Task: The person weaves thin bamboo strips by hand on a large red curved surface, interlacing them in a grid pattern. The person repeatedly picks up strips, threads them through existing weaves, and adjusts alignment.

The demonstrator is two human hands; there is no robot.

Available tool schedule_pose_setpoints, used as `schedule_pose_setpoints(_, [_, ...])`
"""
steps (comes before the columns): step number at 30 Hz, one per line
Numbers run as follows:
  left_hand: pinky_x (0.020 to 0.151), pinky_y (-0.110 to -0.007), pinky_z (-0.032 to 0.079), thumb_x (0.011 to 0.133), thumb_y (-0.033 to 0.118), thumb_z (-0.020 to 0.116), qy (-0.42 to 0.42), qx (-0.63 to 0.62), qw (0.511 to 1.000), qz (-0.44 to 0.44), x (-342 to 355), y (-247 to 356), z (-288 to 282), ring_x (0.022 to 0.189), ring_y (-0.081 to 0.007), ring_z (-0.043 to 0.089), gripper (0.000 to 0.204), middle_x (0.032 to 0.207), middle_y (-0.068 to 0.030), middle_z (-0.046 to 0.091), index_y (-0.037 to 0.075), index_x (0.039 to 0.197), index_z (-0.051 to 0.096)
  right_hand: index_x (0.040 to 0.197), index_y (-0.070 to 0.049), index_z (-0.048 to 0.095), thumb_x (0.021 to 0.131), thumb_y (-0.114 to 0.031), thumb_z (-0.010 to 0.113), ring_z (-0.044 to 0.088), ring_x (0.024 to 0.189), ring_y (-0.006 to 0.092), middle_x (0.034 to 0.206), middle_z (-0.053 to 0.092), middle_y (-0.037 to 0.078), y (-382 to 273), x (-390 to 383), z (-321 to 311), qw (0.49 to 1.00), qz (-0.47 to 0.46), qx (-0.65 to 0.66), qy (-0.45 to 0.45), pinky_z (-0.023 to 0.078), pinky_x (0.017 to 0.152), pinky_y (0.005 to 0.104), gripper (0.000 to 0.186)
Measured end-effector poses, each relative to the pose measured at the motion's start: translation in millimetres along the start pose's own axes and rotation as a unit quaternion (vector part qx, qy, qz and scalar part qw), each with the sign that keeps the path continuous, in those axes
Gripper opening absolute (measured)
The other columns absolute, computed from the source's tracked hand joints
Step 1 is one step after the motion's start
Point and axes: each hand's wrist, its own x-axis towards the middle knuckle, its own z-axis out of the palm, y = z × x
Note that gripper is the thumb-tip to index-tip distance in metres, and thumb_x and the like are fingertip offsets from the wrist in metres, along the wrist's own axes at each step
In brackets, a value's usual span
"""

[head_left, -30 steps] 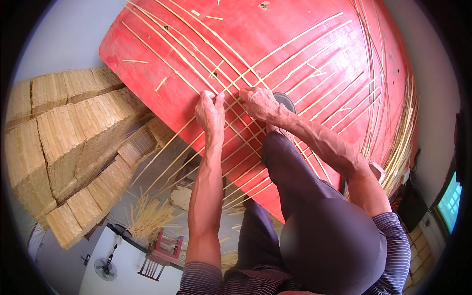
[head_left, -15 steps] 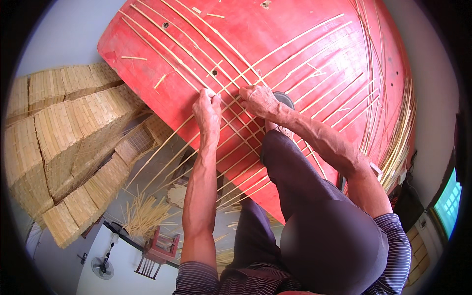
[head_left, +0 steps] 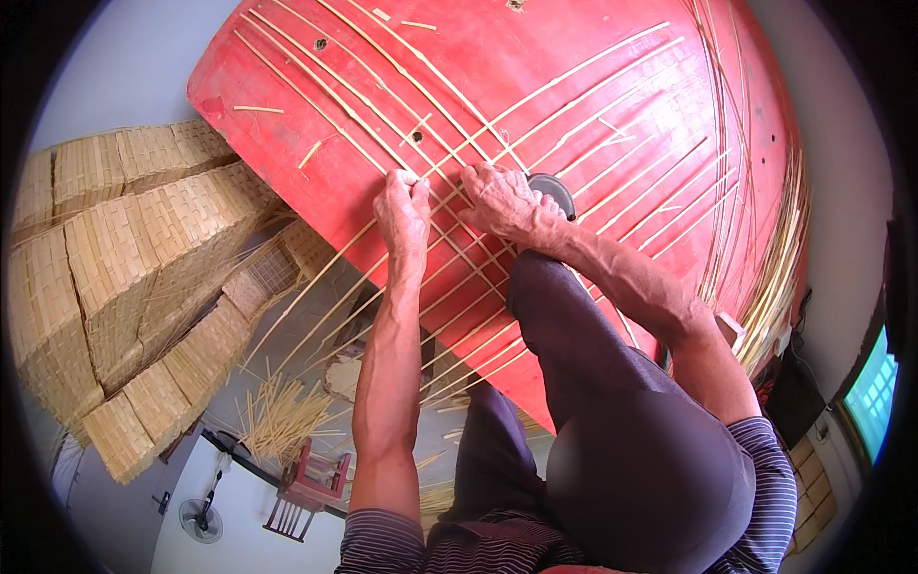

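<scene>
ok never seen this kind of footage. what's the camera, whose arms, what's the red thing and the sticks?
It is a wide fisheye camera worn on a person's head, looking down, so edges bend near the rim. Both bare forearms rising from the bottom belong to the wearer; the dark shape is their raised knee. The left hand and right hand press on thin bamboo strips laid crisscross over a red board. Whether the fingers pinch a strip or only hold it flat is unclear. A small dark round object sits just beyond the right hand. Woven bamboo mats are stacked to the left.
</scene>
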Motion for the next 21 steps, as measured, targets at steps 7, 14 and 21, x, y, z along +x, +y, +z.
schedule_pose_setpoints(7, [0.059, -0.042, 0.049, 0.086, 0.011, 0.071, -0.002, -0.015, 1.0, 0.0, -2.7, 1.7, -1.1, 0.06, -0.0307, 0.063, 0.016, 0.067, -0.0164, 0.063, 0.0, 0.089, 0.06, 0.104, -0.001, 0.056, 0.075, -0.031, 0.079, 0.065, 0.091, 0.0383, 0.094, 0.062, 0.019, -1.0, 0.0, -0.9, 1.0, 0.0, 0.005, 0.006, 0.053, 0.074, 0.0477, 0.047])
schedule_pose_setpoints(14, [0.053, -0.028, 0.052, 0.089, 0.012, 0.068, 0.045, -0.055, 0.988, -0.138, 13.1, -6.6, -24.1, 0.056, -0.0142, 0.062, 0.022, 0.078, -0.0115, 0.067, -0.003, 0.103, 0.062, 0.078, -0.001, 0.059, 0.082, -0.009, 0.057, 0.064, 0.064, 0.0429, 0.061, 0.059, 0.022, 17.5, 32.1, -23.2, 0.986, 0.019, 0.096, 0.133, 0.05, 0.056, 0.0526, 0.009])
schedule_pose_setpoints(21, [0.09, -0.048, 0.051, 0.09, 0.011, 0.068, 0.047, -0.394, 0.849, -0.35, 51.1, -13.9, -51.4, 0.105, -0.0337, 0.063, 0.052, 0.12, -0.0213, 0.061, -0.008, 0.133, 0.044, 0.092, 0.002, 0.054, 0.081, -0.006, 0.055, 0.065, 0.07, 0.0447, 0.077, 0.065, 0.024, 9.4, 89.8, -35.8, 0.988, 0.06, 0.027, 0.142, 0.051, 0.059, 0.0534, 0.014])
